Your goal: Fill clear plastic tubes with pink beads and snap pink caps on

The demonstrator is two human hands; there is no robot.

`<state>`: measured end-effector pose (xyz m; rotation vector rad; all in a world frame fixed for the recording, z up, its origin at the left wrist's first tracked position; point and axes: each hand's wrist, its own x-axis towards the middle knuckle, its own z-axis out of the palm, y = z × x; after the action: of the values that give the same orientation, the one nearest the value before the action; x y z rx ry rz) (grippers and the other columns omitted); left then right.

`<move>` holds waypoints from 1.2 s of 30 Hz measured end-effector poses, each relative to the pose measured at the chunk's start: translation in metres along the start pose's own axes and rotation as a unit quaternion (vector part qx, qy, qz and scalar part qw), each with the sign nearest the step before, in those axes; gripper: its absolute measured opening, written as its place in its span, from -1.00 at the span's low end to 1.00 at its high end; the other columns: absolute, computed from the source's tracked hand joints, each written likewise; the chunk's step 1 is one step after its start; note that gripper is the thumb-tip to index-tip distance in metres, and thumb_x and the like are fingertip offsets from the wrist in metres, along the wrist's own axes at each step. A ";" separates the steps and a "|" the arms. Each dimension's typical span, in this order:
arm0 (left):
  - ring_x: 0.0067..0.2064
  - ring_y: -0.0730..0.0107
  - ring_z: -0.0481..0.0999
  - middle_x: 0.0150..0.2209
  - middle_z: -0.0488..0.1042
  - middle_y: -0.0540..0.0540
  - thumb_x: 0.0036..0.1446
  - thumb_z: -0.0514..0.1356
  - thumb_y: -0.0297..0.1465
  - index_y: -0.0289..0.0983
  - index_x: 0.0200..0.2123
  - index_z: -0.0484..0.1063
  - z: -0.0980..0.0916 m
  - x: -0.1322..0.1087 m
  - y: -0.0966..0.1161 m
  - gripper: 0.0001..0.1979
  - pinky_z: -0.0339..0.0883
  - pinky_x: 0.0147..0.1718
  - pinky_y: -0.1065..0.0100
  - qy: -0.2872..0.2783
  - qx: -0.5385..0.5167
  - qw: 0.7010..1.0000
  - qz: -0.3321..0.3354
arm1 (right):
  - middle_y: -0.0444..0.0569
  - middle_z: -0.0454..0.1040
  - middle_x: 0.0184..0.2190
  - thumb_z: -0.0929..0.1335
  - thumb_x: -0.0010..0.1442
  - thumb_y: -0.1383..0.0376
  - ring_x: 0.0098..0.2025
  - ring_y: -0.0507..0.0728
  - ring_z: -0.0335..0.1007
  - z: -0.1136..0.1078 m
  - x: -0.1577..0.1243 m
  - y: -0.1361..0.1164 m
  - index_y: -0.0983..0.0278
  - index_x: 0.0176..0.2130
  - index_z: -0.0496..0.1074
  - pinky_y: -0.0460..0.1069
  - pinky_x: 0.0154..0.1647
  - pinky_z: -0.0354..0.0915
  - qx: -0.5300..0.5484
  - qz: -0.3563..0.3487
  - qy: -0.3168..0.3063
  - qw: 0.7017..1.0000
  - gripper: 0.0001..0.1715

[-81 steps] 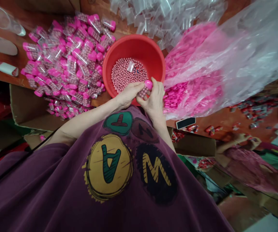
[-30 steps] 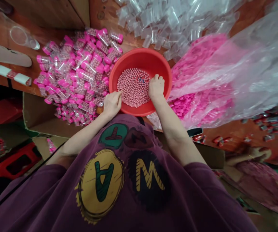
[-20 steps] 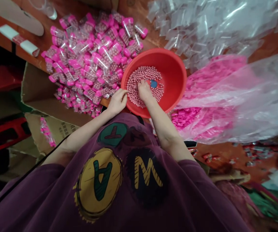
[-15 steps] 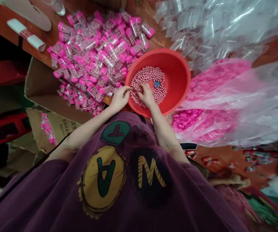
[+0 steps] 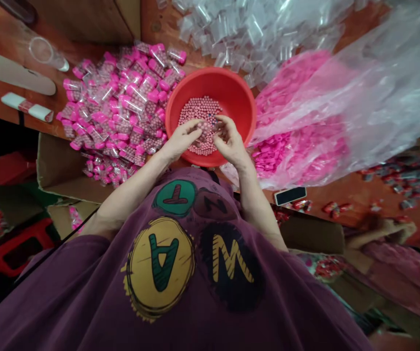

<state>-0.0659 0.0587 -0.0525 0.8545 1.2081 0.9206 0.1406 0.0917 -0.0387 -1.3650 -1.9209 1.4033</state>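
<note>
While the left hand [image 5: 182, 140] and right hand [image 5: 230, 142] curl half-open over smooth pink beads [image 5: 199, 124] in a round red plastic basin [image 5: 210, 83], any grip stays untellable; capped clear tubes [image 5: 118, 107] heap on the wooden bench [image 5: 349, 195].

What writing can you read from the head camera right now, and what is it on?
"A", green, on the yellow circle of the purple T-shirt, upside down in this view.
"M", yellow, on the black circle, also upside down.
"T", dark red, on the green circle.
One letter on the brown circle is too dim to tell, N or Z.
Markings on the red-and-white strip are too small to read.
</note>
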 end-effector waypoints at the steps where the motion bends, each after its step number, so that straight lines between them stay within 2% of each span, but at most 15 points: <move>1: -0.10 0.23 0.73 -0.03 0.70 -0.14 0.38 0.23 -0.41 -0.20 0.21 0.58 0.002 -0.002 0.005 -0.63 0.66 -0.15 0.21 -0.019 -0.001 1.000 -0.008 | 0.08 0.52 0.17 0.33 0.44 0.23 0.11 0.23 0.51 -0.011 -0.004 -0.011 0.11 0.43 0.30 0.23 0.20 0.55 -0.010 -0.002 -0.015 1.000 -0.37; 4: -0.20 0.28 0.70 -0.16 0.68 -0.11 0.35 0.20 -0.47 -0.24 0.11 0.64 0.012 -0.004 0.016 -0.67 0.63 -0.20 0.23 -0.055 0.007 0.998 -0.028 | 0.04 0.58 0.08 0.38 0.38 0.26 0.11 0.23 0.50 -0.030 -0.013 -0.032 0.16 0.23 0.48 0.23 0.25 0.51 0.008 -0.025 -0.054 0.998 -0.54; 8: -0.28 0.31 0.66 -0.29 0.61 -0.10 0.31 0.13 -0.51 -0.29 -0.09 0.63 0.024 -0.002 0.017 -0.74 0.59 -0.31 0.28 -0.063 0.052 0.996 -0.032 | -0.05 0.58 -0.08 0.47 0.33 0.23 0.00 0.17 0.50 -0.031 -0.020 -0.033 0.15 0.00 0.50 0.15 0.17 0.50 0.089 -0.002 -0.077 0.993 -0.75; 11: -0.30 0.30 0.64 -0.34 0.55 -0.09 0.32 0.12 -0.50 -0.30 -0.16 0.59 0.028 -0.003 0.017 -0.78 0.58 -0.33 0.27 -0.075 0.042 0.995 -0.053 | -0.08 0.56 -0.15 0.55 0.26 0.21 -0.04 0.15 0.49 -0.028 -0.023 -0.026 0.14 -0.10 0.46 0.09 0.06 0.50 0.156 0.039 -0.092 0.983 -0.72; 13: -0.30 0.29 0.63 -0.36 0.50 -0.08 0.34 0.12 -0.47 -0.30 -0.18 0.57 0.028 -0.004 0.017 -0.79 0.58 -0.30 0.23 -0.085 0.008 0.994 -0.074 | -0.14 0.51 -0.25 0.60 0.21 0.17 -0.18 0.09 0.43 -0.028 -0.023 -0.020 0.15 -0.16 0.45 0.01 -0.13 0.46 0.201 0.057 -0.091 0.974 -0.66; 17: -0.30 0.24 0.62 -0.36 0.49 -0.11 0.41 0.11 -0.37 -0.28 -0.16 0.57 0.027 -0.004 0.016 -0.77 0.56 -0.28 0.17 -0.074 -0.035 0.992 -0.098 | -0.26 0.36 -0.46 0.63 0.20 0.03 -0.45 -0.03 0.16 -0.020 -0.022 -0.006 0.17 -0.19 0.46 -0.08 -0.44 0.15 0.295 0.068 -0.074 0.950 -0.58; 19: -0.30 0.24 0.60 -0.35 0.53 -0.13 0.42 0.18 -0.22 -0.26 -0.16 0.57 0.024 -0.004 0.012 -0.74 0.53 -0.32 0.20 -0.052 -0.047 0.993 -0.100 | -0.27 0.37 -0.48 0.62 0.20 -0.06 -0.47 -0.02 0.17 -0.008 -0.022 0.003 0.16 -0.17 0.46 -0.08 -0.46 0.15 0.325 0.080 -0.034 0.942 -0.52; 21: -0.30 0.24 0.60 -0.33 0.57 -0.14 0.38 0.26 -0.03 -0.22 -0.16 0.56 0.020 -0.005 0.006 -0.64 0.51 -0.34 0.21 -0.039 -0.059 0.992 -0.101 | -0.23 0.46 -0.40 0.56 0.24 -0.09 -0.43 0.02 0.29 0.008 -0.023 0.013 0.14 -0.12 0.46 -0.05 -0.40 0.30 0.303 0.105 0.018 0.947 -0.53; 23: -0.27 0.22 0.61 -0.30 0.60 -0.15 0.34 0.28 0.09 -0.19 -0.18 0.54 0.016 -0.006 0.001 -0.56 0.52 -0.30 0.18 -0.044 -0.066 0.991 -0.111 | -0.08 0.63 -0.10 0.50 0.30 0.03 -0.21 0.11 0.51 0.022 -0.024 0.024 0.14 0.00 0.49 0.05 -0.14 0.50 0.212 0.117 0.031 0.970 -0.63; 25: -0.22 0.20 0.63 -0.28 0.62 -0.15 0.33 0.29 0.07 -0.17 -0.19 0.53 0.014 -0.007 -0.002 -0.59 0.55 -0.25 0.16 -0.043 -0.062 0.990 -0.116 | 0.05 0.61 0.18 0.49 0.28 0.21 0.14 0.19 0.54 0.029 -0.027 0.035 0.19 0.07 0.54 0.12 0.22 0.50 0.106 0.090 0.043 0.989 -0.64; 26: -0.20 0.22 0.63 -0.26 0.63 -0.14 0.32 0.32 0.00 -0.16 -0.19 0.54 0.015 -0.008 -0.001 -0.66 0.55 -0.24 0.19 -0.037 -0.067 0.990 -0.119 | 0.07 0.59 0.23 0.47 0.29 0.27 0.23 0.18 0.50 0.030 -0.030 0.042 0.20 0.07 0.57 0.11 0.33 0.44 0.072 0.080 0.065 0.992 -0.65; 28: -0.20 0.30 0.62 -0.22 0.64 -0.10 0.26 0.36 -0.14 -0.16 -0.18 0.56 0.019 -0.011 0.002 -0.77 0.54 -0.26 0.27 -0.024 -0.086 0.988 -0.129 | 0.04 0.63 0.19 0.42 0.35 0.32 0.21 0.12 0.48 0.024 -0.036 0.056 0.22 0.05 0.60 0.05 0.38 0.38 0.053 0.088 0.144 0.984 -0.72; 32: -0.23 0.43 0.60 -0.22 0.62 -0.05 0.25 0.34 -0.21 -0.16 -0.18 0.56 0.029 -0.015 0.015 -0.83 0.51 -0.28 0.41 -0.024 -0.089 0.983 -0.160 | 0.06 0.67 0.10 0.22 0.52 0.31 0.08 0.10 0.53 -0.010 -0.052 0.093 0.29 0.13 0.54 0.00 0.28 0.41 0.058 0.199 0.341 0.917 -0.62; 34: -0.24 0.44 0.61 -0.26 0.62 -0.04 0.27 0.34 -0.22 -0.17 -0.19 0.56 0.033 -0.014 0.021 -0.84 0.50 -0.30 0.43 -0.024 -0.096 0.978 -0.185 | 0.17 0.66 0.14 0.18 0.50 0.37 0.16 0.14 0.57 -0.030 -0.056 0.112 0.39 0.16 0.51 0.01 0.34 0.39 0.028 0.294 0.398 0.868 -0.56; 36: -0.28 0.46 0.61 -0.30 0.61 -0.02 0.28 0.35 -0.24 -0.18 -0.20 0.58 0.036 -0.012 0.025 -0.86 0.49 -0.34 0.44 -0.025 -0.115 0.970 -0.213 | 0.27 0.64 0.20 0.18 0.48 0.41 0.23 0.17 0.58 -0.047 -0.056 0.127 0.47 0.22 0.49 0.04 0.39 0.37 -0.001 0.377 0.418 0.826 -0.52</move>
<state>-0.0344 0.0552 -0.0198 0.4060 1.1536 0.6661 0.2613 0.0688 -0.1191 -2.3595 -0.8141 0.7705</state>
